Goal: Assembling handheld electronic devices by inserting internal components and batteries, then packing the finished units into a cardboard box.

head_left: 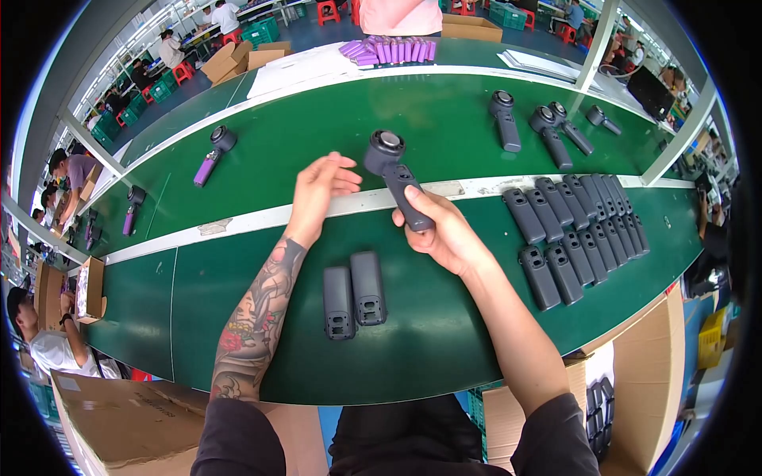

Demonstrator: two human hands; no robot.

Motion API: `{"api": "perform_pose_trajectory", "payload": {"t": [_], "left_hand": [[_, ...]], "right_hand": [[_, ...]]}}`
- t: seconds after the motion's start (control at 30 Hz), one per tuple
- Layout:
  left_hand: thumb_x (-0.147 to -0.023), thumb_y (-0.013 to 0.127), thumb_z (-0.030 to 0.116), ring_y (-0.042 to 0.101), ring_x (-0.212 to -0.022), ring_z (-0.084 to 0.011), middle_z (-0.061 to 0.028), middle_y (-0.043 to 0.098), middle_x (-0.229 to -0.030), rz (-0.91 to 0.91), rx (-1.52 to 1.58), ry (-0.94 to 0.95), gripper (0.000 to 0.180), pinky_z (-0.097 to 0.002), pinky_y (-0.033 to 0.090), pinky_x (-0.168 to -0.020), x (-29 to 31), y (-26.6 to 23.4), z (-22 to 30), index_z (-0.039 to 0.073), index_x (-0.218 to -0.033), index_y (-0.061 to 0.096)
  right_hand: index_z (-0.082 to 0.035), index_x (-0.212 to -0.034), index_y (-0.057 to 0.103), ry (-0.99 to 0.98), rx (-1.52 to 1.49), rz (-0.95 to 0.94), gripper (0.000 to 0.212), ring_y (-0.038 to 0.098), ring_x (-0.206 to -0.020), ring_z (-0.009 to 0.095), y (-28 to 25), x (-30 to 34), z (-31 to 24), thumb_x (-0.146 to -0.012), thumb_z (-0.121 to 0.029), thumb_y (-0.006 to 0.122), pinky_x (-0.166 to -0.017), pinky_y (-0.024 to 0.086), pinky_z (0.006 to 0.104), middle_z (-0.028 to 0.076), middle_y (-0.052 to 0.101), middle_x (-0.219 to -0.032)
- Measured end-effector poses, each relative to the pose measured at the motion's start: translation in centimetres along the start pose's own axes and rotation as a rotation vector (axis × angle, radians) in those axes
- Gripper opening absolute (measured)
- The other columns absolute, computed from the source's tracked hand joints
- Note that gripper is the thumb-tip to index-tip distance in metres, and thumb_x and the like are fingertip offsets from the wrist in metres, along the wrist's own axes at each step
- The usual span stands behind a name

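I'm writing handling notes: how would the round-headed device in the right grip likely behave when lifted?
The round-headed device is probably stiff, looking like moulded plastic. It may feel head-heavy, its head being wider than its handle. Its smooth-looking sides might slip slightly.

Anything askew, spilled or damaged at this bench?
Nothing looks spilled. Only the white rail stands out: grubby, scuffed-looking patches interrupt its otherwise pale surface. The handheld fan in the right hand looks intact.
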State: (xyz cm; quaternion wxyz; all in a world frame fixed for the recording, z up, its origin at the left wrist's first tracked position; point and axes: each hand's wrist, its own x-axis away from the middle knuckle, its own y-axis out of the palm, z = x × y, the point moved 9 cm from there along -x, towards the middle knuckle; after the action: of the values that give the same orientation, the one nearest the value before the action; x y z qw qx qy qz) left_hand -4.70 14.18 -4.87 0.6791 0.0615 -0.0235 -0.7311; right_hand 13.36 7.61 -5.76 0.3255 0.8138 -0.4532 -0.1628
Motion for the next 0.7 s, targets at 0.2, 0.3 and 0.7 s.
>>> {"api": "perform_pose_trajectory", "payload": {"t": [0.2, 0.3, 0.7], "left_hand": [[-0.103, 0.048, 0.016, 0.064, -0.083, -0.0179, -0.0092, 0.069, -0.09, 0.171, -0.142, 0.179, 0.023, -0.0275, 0.051, -0.081, -1.8, -4.6, -1.4, 0.001, -0.11, 0.064], [-0.098, 0.052, 0.009, 0.063, -0.093, -0.0222, -0.012, 0.067, -0.101, 0.234, -0.318, 0.249, 0.022, -0.0315, 0.05, -0.085, -1.9, -4.5, -1.6, 0.003, -0.116, 0.062], [-0.085, 0.06, 0.01, 0.051, -0.118, -0.0455, -0.0247, 0.042, -0.138, 1.05, -1.086, 0.298, 0.059, -0.0493, 0.046, -0.099, -4.6, -24.4, -1.5, 0.004, -0.14, 0.041]], "right_hand": [[0.006, -0.121, 0.053, 0.08, 0.058, 0.027, 0.03, 0.064, -0.08, 0.013, 0.1, -0.2, 0.6, -0.099, -0.012, 0.064, -0.069, 0.053, 0.023, 0.014, 0.064, -0.096], [0.008, -0.126, 0.053, -0.244, 0.084, 0.362, 0.032, 0.064, -0.091, 0.016, -0.8, 0.3, -1.5, -0.097, -0.003, 0.06, -0.082, 0.052, 0.0243, 0.018, 0.065, -0.109], [-0.018, -0.113, 0.071, -0.401, 1.376, -0.345, 0.063, 0.047, -0.135, 0.028, 5.5, 1.0, 3.3, -0.066, 0.017, 0.048, -0.107, 0.044, 0.0384, -0.003, 0.068, -0.125]]}}
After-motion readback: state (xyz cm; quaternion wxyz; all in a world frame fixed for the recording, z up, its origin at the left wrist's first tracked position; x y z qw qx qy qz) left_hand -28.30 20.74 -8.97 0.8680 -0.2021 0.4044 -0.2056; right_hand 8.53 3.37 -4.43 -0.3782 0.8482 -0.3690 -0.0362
